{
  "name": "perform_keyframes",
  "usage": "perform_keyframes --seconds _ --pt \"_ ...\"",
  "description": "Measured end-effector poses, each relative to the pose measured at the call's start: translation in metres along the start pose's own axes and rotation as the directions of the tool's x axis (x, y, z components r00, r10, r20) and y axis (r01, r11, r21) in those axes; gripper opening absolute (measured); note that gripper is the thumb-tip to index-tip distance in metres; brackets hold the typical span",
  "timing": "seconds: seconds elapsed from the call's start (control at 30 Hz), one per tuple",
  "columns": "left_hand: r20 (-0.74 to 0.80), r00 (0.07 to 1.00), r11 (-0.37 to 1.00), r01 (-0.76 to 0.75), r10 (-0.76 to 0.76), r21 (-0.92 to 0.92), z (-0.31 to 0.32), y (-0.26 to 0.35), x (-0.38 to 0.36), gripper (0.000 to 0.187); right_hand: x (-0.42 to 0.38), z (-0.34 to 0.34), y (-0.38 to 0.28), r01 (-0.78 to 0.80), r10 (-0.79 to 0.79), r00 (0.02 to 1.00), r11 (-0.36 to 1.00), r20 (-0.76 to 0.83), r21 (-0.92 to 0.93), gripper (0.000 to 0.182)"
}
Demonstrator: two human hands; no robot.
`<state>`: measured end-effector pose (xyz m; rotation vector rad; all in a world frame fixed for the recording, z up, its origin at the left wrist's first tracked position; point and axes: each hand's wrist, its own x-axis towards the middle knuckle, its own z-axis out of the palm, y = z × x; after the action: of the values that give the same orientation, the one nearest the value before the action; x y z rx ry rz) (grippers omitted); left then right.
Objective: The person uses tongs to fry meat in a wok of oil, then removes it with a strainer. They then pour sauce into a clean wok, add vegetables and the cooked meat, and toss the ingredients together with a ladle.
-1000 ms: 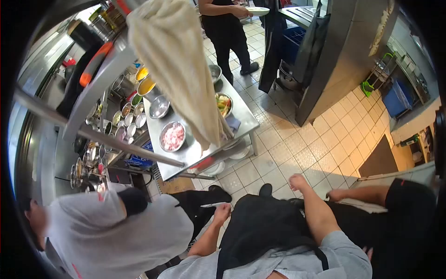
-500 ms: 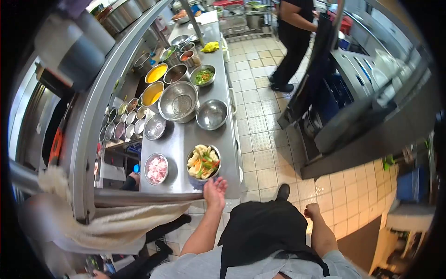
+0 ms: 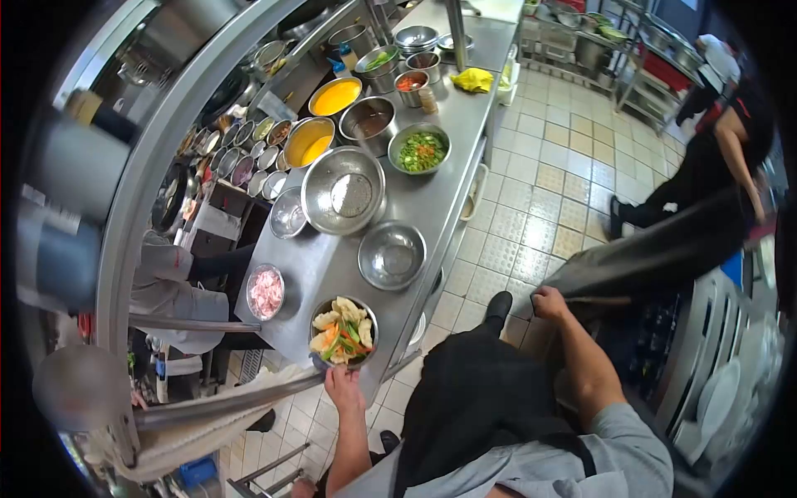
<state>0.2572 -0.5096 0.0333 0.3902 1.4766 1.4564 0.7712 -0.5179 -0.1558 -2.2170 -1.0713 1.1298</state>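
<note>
A steel bowl of pale dumpling-like pieces with green and orange vegetable strips (image 3: 343, 332) stands near the counter's front corner. My left hand (image 3: 344, 388) is at its near rim, fingers curled against the bowl, with the grip partly hidden. Something bluish shows under the bowl's left edge. To its left sits a bowl of pink chopped meat (image 3: 266, 292). Behind it is a bare steel bowl (image 3: 392, 255). My right hand (image 3: 546, 303) hangs out to the right, closed in a fist beside a dark panel, with nothing visible in it.
Farther along the steel counter (image 3: 324, 257) stand a large bowl (image 3: 343, 191), a bowl of chopped greens (image 3: 419, 150) and pots of yellow liquid (image 3: 335, 97). A co-worker in dark clothes (image 3: 697, 166) is at right. Another person's pale sleeve (image 3: 162, 266) shows at left.
My view has turned, so the counter appears tilted and the co-worker farther right. My left hand's fingers, spread before, are now curled at the bowl. My right arm has swung forward.
</note>
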Motion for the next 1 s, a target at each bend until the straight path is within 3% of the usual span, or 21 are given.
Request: perform_keyframes --seconds 0.03,0.1,0.2,0.27,0.3,0.37,0.4,0.47,0.57,0.6,0.63,0.83,0.9,0.93,1.0 --pt "0.000 1.000 1.000 -0.012 0.012 -0.011 0.012 0.006 -0.009 0.014 0.007 -0.028 -0.017 0.011 -0.011 1.000 0.997 0.000 -0.077 0.032" --pt "-0.009 1.000 1.000 -0.019 0.018 -0.012 0.048 0.025 -0.032 0.015 0.047 -0.054 0.020 -0.039 0.045 0.996 0.996 0.079 -0.081 0.026" --pt "0.020 0.999 0.999 -0.025 0.026 -0.020 0.109 0.037 -0.050 0.017 0.091 -0.104 0.050 -0.026 0.068 0.986 0.965 0.153 -0.261 0.021" --pt "0.056 0.998 1.000 -0.014 0.014 -0.003 0.164 0.045 -0.054 0.010 0.108 -0.143 0.043 -0.391 0.407 0.886 0.913 0.223 -0.113 0.020" --pt "0.059 0.998 1.000 -0.020 0.020 -0.006 0.188 0.042 -0.050 0.010 0.132 -0.145 0.091 -0.386 0.401 0.889 0.916 0.221 -0.109 0.020" --pt "0.219 0.976 1.000 -0.001 0.003 -0.013 0.237 0.031 -0.041 0.004 0.191 -0.152 0.176 0.113 0.014 0.925 0.944 0.380 -0.310 0.023" --pt "0.202 0.979 1.000 0.022 -0.024 0.015 0.280 0.030 -0.038 0.006 0.201 -0.166 0.164 0.114 0.009 0.927 0.946 0.376 -0.304 0.023" --pt "0.238 0.970 0.999 0.040 -0.041 0.010 0.352 0.008 -0.022 0.005 0.209 -0.205 0.123 -0.093 0.124 0.979 0.979 0.164 -0.181 0.020" --pt "0.327 0.943 0.998 0.065 -0.067 0.017 0.466 -0.023 0.005 0.003 0.257 -0.237 0.142 0.012 -0.002 0.996 0.993 0.085 -0.114 0.018" --pt "0.377 0.924 0.998 0.068 -0.067 0.013 0.507 -0.033 0.015 0.002 0.280 -0.245 0.162 -0.123 0.123 0.989 0.992 0.086 -0.008 0.019" --pt "0.409 0.910 0.997 0.078 -0.066 -0.014 0.544 -0.049 0.028 0.001 0.272 -0.285 0.092 -0.519 0.480 0.853 0.739 0.206 0.430 0.017" --pt "0.430 0.902 0.983 0.120 -0.048 -0.142 0.781 -0.103 0.092 0.003 0.355 -0.410 0.090 -0.556 0.551 0.821 0.710 0.152 0.432 0.014" --pt "0.420 0.907 0.977 0.114 -0.029 -0.178 0.852 -0.122 0.122 0.006 0.392 -0.451 0.101 -0.531 0.523 0.834 0.677 0.176 0.509 0.017" --pt "0.407 0.913 0.967 0.126 -0.025 -0.222 0.886 -0.130 0.137 0.007 0.405 -0.469 0.089 -0.529 0.543 0.835 0.745 0.091 0.406 0.019" --pt "0.347 0.938 0.958 0.120 -0.023 -0.261 0.951 -0.146 0.173 0.007 0.439 -0.509 0.087 -0.508 0.539 0.841 0.754 0.050 0.417 0.019"
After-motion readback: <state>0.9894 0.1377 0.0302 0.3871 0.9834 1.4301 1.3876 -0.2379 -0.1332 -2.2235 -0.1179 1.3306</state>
